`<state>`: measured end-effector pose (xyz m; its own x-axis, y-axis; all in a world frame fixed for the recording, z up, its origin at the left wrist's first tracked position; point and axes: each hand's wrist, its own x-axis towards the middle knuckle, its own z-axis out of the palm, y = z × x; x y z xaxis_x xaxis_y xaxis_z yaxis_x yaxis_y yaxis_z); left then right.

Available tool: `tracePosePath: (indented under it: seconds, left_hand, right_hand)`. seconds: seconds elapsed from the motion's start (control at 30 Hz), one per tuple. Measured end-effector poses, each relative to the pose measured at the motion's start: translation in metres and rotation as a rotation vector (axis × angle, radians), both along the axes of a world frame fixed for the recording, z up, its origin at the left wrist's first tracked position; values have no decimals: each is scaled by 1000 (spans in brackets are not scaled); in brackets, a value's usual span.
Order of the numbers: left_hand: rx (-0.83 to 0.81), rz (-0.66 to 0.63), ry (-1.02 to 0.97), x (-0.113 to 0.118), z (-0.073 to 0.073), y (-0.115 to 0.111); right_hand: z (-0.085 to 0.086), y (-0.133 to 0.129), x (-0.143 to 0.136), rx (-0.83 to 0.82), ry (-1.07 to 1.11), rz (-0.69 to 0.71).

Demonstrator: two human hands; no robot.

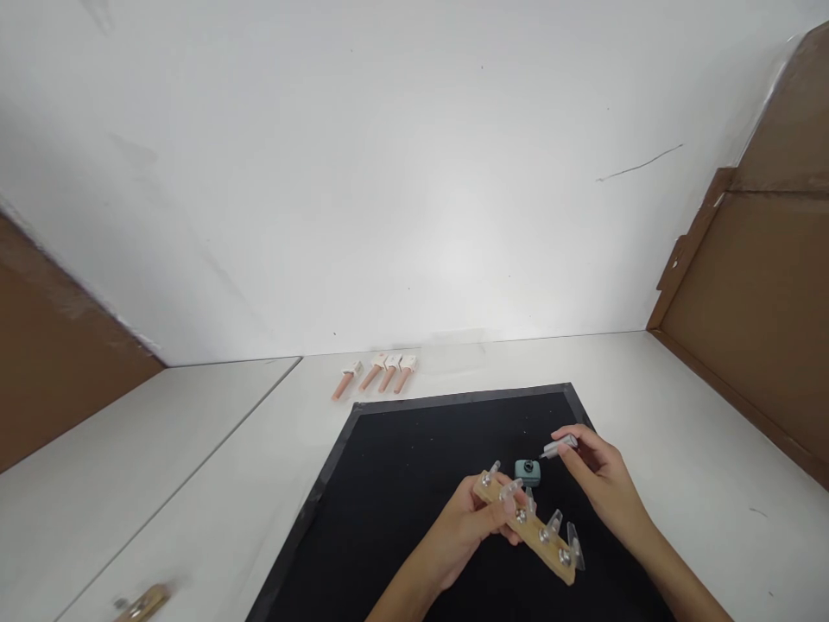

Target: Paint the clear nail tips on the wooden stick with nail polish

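My left hand [476, 518] is closed around a wooden strip [536, 542]. Along the strip, several clear false nail tips [553, 524] stand on round metal studs. In the fingers of my right hand [599, 475] is a nail polish brush [560, 446] with a silver cap, its dark tip pointing left and down. That tip is close to the mouth of a squat teal nail polish bottle [527, 472], which stands uncapped on the black mat [401, 484] between my hands. Whether the bristles touch the rim I cannot tell.
Several pink sticks with white block-like ends [389, 371] lie behind the mat on the white table [272, 466]. Another wooden piece with metal studs [143, 603] shows blurred at the lower left edge. Brown cardboard panels [757, 285] stand on both sides, and a white wall rises behind.
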<state>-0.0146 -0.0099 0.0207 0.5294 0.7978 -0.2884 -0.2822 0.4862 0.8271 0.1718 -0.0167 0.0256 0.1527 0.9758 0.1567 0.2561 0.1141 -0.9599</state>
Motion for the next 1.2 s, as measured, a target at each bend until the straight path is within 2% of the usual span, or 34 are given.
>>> tracePosePath:
  seconds: [0.5, 0.8, 1.0, 1.2]
  left_hand:
    - [9, -1, -28, 0, -3, -1]
    - [-5, 15, -21, -1, -3, -1]
    - [-5, 19, -25, 0, -4, -1]
    - [-8, 27, -23, 0, -4, -2]
  right_hand:
    - [-19, 8, -1, -28, -32, -18]
    - [-25, 11, 0, -34, 21, -93]
    - [-20, 12, 2, -36, 101, -131]
    - [-5, 5, 2, -57, 209, -59]
